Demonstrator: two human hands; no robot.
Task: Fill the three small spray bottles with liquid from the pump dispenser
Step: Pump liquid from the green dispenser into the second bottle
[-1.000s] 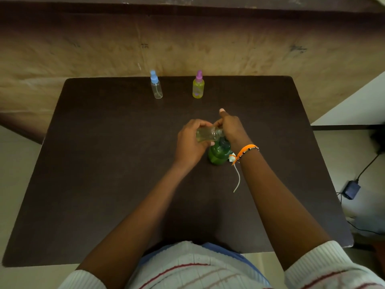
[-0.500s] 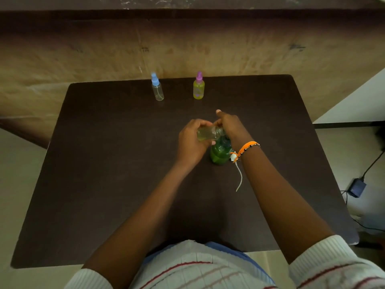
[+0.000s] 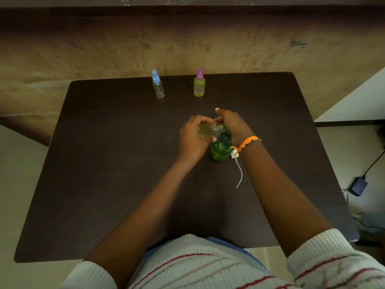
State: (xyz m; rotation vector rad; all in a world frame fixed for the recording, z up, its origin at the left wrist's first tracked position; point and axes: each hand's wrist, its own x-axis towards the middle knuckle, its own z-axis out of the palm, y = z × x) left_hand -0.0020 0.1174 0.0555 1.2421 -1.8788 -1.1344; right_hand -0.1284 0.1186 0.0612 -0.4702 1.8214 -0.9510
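Gripping bottle [image 3: 209,130] mid-table [image 3: 104,163], left hand [image 3: 192,140]; edges distant

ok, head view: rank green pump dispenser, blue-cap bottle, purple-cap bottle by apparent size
1. green pump dispenser, widest, though hands hide its top and it is nearer the camera.
2-3. purple-cap bottle and blue-cap bottle: alike in height, same distance; no ranking, though purple-cap looks slightly fatter.
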